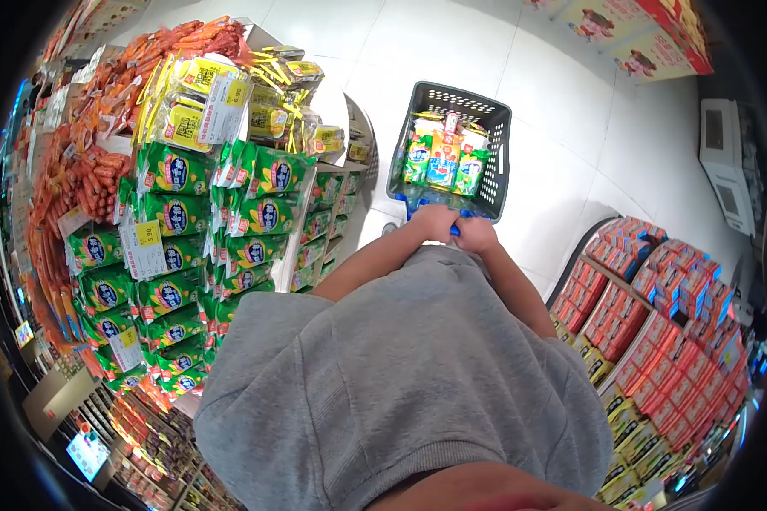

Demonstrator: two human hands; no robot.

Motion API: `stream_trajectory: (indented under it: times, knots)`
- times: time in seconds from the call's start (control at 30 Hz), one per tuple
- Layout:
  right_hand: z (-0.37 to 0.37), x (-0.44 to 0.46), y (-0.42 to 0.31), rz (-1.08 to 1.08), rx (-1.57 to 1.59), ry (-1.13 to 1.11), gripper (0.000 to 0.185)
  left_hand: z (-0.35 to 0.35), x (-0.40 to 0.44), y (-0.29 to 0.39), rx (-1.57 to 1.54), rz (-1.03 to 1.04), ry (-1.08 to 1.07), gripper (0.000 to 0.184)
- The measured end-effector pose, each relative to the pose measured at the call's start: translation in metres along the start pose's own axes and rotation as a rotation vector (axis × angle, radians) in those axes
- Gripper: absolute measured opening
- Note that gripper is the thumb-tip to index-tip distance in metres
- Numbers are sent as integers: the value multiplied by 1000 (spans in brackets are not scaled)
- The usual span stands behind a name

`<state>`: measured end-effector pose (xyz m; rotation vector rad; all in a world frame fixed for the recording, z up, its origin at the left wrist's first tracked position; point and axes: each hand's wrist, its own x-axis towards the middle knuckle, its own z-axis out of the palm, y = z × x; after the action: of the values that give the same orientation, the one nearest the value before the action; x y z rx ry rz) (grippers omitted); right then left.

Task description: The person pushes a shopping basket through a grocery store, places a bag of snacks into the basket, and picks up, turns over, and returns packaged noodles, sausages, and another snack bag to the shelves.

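Biggest first: white tiled floor (554, 128) up ahead, stuffed snack display (179, 264) off to the left, stacked red boxes (682, 366) over on the right. Next size down, dark shopping basket (493, 170) straight in front of the body, just past both hands. Inside, green packets (470, 173) on either side of a blue-and-orange packet (444, 162). Currently at the basket-holding step, by the look of it. Left hand (435, 221) and right hand (475, 234) close together at the basket's near end, both curled closed, apparently around a blue handle (455, 230). Can't tell exact finger placement. For moving the basket, even two-handed pressure needed, at a guess.
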<state>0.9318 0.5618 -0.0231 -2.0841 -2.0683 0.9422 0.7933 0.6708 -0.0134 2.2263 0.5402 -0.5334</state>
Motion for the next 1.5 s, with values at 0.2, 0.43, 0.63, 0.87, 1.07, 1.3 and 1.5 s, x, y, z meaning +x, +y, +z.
stream_trajectory:
  times: [0.2,0.43,0.63,0.87,1.07,1.3,1.5]
  knots:
    - [-47,55,47,-111,4,-91,25,-51,43,7,-35,-90,82,33]
    - [-112,121,91,-263,-90,-107,25,-99,100,-8,-37,-190,175,37]
    - [-145,176,115,-305,-94,-70,23,-139,136,-19,-66,-329,226,41]
    - [-168,220,129,-156,-97,-14,28,-194,167,-42,-198,-313,179,37]
    - [-230,269,122,-183,-211,-392,28,-226,183,-57,-234,-312,129,37]
    - [-247,325,130,-122,-240,-488,29,-246,200,-82,-337,-266,307,34]
    - [-276,377,127,-196,-347,-543,33,-285,225,-108,-389,-297,257,35]
